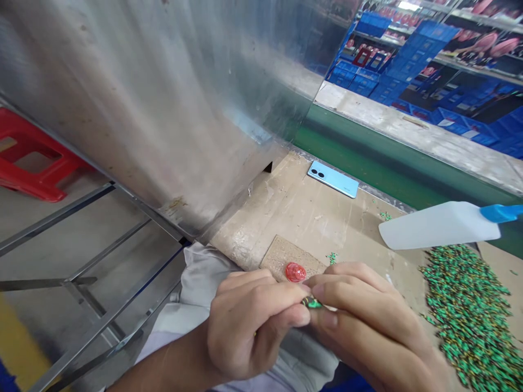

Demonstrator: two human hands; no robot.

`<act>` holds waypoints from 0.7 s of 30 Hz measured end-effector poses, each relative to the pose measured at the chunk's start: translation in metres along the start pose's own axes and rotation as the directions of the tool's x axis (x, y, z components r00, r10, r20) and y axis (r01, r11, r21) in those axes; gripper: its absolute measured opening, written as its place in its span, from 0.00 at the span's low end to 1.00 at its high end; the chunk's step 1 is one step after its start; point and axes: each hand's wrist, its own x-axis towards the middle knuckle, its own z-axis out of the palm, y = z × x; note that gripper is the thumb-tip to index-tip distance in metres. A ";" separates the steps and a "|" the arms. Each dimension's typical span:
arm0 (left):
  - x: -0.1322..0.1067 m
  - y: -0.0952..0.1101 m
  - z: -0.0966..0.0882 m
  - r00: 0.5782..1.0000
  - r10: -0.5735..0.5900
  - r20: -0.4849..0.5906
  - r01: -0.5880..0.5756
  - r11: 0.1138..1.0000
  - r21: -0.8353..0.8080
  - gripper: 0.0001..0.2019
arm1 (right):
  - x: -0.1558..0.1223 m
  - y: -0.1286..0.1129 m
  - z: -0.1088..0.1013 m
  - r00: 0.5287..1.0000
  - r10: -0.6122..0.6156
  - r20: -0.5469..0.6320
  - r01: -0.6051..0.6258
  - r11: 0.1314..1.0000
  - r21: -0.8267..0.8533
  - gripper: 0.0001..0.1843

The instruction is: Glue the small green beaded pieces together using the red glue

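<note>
Our left hand [249, 324] and right hand [368, 321] pinch one green piece [312, 303] between fingertips, steadying it. The green pile [469, 310] lies handy, just right

Head view, looking down (close) at workbench [310, 218].

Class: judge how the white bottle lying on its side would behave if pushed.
The white bottle would probably roll, being rounded and on its side. It looks like thin plastic, so likely light and squashy.
</note>
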 end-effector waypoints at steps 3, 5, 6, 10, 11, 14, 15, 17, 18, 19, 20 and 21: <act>0.000 -0.001 -0.001 1.000 -0.018 0.004 0.018 1.000 -0.002 0.11 | -0.002 -0.002 0.015 0.978 0.018 -0.209 -0.026 0.999 -0.036 0.12; -0.001 -0.001 -0.001 1.000 -0.011 -0.001 0.011 1.000 0.003 0.11 | -0.006 -0.001 0.022 0.966 0.010 -0.260 -0.027 0.998 -0.063 0.11; -0.001 -0.001 -0.001 1.000 -0.007 -0.001 0.007 1.000 0.008 0.11 | -0.008 0.000 0.023 0.966 0.000 -0.257 -0.019 0.997 -0.073 0.11; -0.004 -0.002 0.000 1.000 0.024 0.011 -0.024 0.998 0.049 0.12 | -0.009 0.001 0.019 0.983 -0.023 -0.182 0.008 0.996 -0.084 0.10; -0.005 -0.003 0.000 0.999 0.035 0.015 -0.036 0.997 0.063 0.12 | -0.009 0.000 0.019 0.982 -0.016 -0.187 0.000 0.996 -0.086 0.10; -0.006 -0.004 0.001 0.996 0.089 0.004 -0.089 0.991 0.101 0.11 | -0.008 -0.003 0.020 0.965 -0.002 -0.263 -0.024 0.995 -0.092 0.11; -0.006 -0.005 0.001 0.994 0.105 0.005 -0.105 0.988 0.112 0.10 | -0.007 -0.004 0.020 0.961 -0.003 -0.278 -0.024 0.995 -0.093 0.12; -0.005 -0.006 0.000 0.992 0.123 0.008 -0.123 0.984 0.130 0.09 | -0.007 -0.004 0.018 0.965 -0.005 -0.261 -0.019 0.996 -0.091 0.12; -0.005 -0.006 0.000 0.992 0.129 0.012 -0.130 0.983 0.133 0.09 | -0.006 -0.004 0.015 0.971 -0.007 -0.239 -0.014 0.996 -0.088 0.12; -0.005 -0.006 0.000 0.991 0.130 0.012 -0.130 0.983 0.131 0.09 | -0.004 -0.004 0.012 0.980 -0.004 -0.199 -0.013 0.996 -0.083 0.12; -0.005 -0.006 -0.001 0.992 0.127 0.007 -0.126 0.984 0.127 0.09 | -0.002 -0.003 0.007 0.990 0.004 -0.144 -0.016 0.997 -0.079 0.10; -0.005 -0.006 -0.001 0.993 0.114 0.003 -0.113 0.986 0.120 0.08 | 0.000 -0.002 0.002 0.996 0.014 -0.083 -0.021 0.997 -0.076 0.08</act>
